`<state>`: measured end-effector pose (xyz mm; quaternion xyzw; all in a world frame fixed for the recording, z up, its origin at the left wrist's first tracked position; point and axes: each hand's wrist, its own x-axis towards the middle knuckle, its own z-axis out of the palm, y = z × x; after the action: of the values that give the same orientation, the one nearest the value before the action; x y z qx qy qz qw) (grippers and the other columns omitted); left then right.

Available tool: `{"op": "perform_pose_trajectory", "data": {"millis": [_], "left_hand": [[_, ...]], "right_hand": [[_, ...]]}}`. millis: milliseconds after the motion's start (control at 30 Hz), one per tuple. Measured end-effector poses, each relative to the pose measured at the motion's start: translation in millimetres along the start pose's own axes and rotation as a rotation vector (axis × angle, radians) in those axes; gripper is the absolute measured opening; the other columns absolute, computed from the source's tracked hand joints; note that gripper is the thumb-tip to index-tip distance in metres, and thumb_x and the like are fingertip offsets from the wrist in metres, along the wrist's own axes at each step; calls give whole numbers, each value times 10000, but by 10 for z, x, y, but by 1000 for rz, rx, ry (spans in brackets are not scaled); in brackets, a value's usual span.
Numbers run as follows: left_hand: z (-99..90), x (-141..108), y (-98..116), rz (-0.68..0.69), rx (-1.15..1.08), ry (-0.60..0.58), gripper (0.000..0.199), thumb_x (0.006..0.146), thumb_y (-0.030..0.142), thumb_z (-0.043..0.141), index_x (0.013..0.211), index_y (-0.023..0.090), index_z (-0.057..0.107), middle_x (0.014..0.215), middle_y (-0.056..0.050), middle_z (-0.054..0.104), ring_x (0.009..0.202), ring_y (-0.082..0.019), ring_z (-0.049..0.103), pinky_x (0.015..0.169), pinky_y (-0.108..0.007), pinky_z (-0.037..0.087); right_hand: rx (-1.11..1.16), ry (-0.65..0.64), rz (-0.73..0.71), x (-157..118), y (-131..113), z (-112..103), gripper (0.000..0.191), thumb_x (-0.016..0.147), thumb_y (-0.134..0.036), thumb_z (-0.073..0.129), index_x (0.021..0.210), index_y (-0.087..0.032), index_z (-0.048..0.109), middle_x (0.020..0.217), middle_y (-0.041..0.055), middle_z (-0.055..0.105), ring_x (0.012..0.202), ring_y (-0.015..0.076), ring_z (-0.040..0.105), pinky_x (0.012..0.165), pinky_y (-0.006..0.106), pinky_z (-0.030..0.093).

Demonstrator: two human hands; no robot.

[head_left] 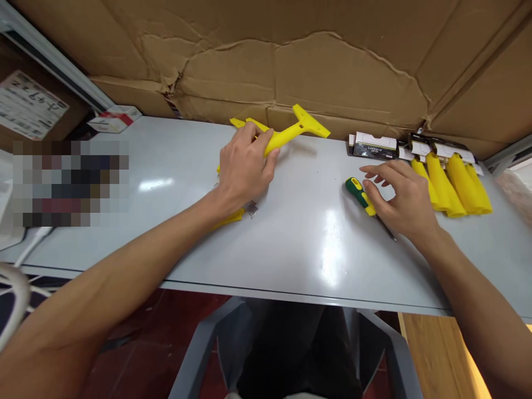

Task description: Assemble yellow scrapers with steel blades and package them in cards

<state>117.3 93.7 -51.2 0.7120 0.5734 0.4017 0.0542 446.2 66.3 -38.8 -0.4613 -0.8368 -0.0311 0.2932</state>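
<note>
Left hand (247, 163): closed around my yellow T-headed tool (286, 136), above table (282, 249).
Right hand (405, 197): open, beside screwdriver (359, 194).
Behind: creased cardboard (311, 77).
Far right: yellow pieces (461, 180) under card packaging (376, 145).
Red-white box (116, 119): contents hidden.

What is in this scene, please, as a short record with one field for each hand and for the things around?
Left hand: holds yellow scraper
Right hand: open, at screwdriver; contact unclear
Table, right side: packs, yellow sleeves
Table, far left: small box
Behind table: cardboard
</note>
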Motion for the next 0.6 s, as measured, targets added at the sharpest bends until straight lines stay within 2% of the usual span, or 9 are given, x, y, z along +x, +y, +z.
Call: {"op": "perform_pose_trajectory", "data": {"millis": [100,200,267,333,400,500,600], "left_hand": [[52,-62,62,114,80,16,353,1067,402,591,1356,224,690,1341,-113,675,1248,-330,631,1041,-450,465],[114,-113,67,279,145,22,379,1102,436,491,1324,198,687,1285,-123,734,1188,-321,677,995,-439,510],[132,-145,63,348,155,13,413,1127,453,433,1319,181,678,1240,-118,769,1148,-304,704,991,-432,524],[129,-177,75,380,148,-6,403,1134,452,431,1329,187,665,1229,-110,780,1124,-290,719,972,-419,537],[116,-205,105,403,128,-11,357,1122,426,471,1332,204,655,1231,-103,777,1127,-283,723,965,-413,548],[104,-235,157,425,70,17,316,1068,341,550,1338,216,657,1239,-101,757,1137,-275,715,989,-425,567],[112,-250,192,416,14,59,363,988,244,600,1340,234,686,1212,-92,731,1100,-263,706,979,-432,585]], "right_hand": [[-99,-131,-1,-15,24,4,418,1004,-373,629,1384,-233,732,1138,132,743,1094,337,702,902,466,575],[-83,-246,49,-27,87,27,464,967,-321,629,1409,-217,725,1178,140,728,911,278,717,843,431,590],[-86,-219,66,-31,168,59,444,949,-281,627,1363,-192,759,1160,151,723,808,244,693,854,432,587],[-110,-143,71,-34,272,97,411,950,-262,631,1319,-181,794,1125,166,717,798,250,681,873,445,579],[-97,-82,88,-38,372,128,373,964,-261,635,1278,-176,817,1071,160,710,769,245,670,865,450,580],[-41,-71,120,-37,459,140,331,970,-288,656,1243,-198,821,1049,124,704,701,211,651,829,452,607],[-18,-67,79,-23,426,120,375,981,-305,668,1331,-224,778,1147,134,703,831,247,698,867,475,628]]}}
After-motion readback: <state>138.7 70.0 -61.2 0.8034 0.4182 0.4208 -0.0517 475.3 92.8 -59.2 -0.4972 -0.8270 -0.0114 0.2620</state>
